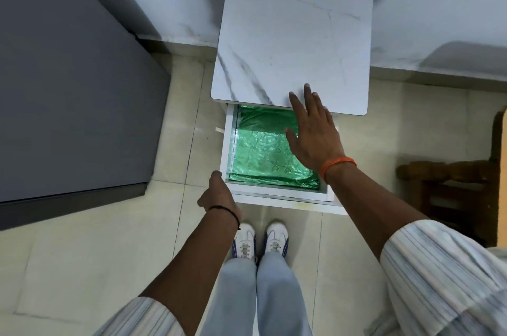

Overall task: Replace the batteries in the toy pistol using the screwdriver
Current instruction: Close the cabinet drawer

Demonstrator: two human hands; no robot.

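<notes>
On a pale tiled floor, the left hand [216,193] rests curled at the near-left corner of an open white drawer [277,197] lined with crinkled green foil [263,154], the right hand [315,132] hovers above with fingers spread; no pistol, screwdriver or batteries show.

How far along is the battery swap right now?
Barely begun. Done: the drawer stands open, showing only green foil. In hand: nothing; the right hand reaches over it, fingers straight, the left hand at its corner. Left: pistol, screwdriver and batteries, none in view.
</notes>
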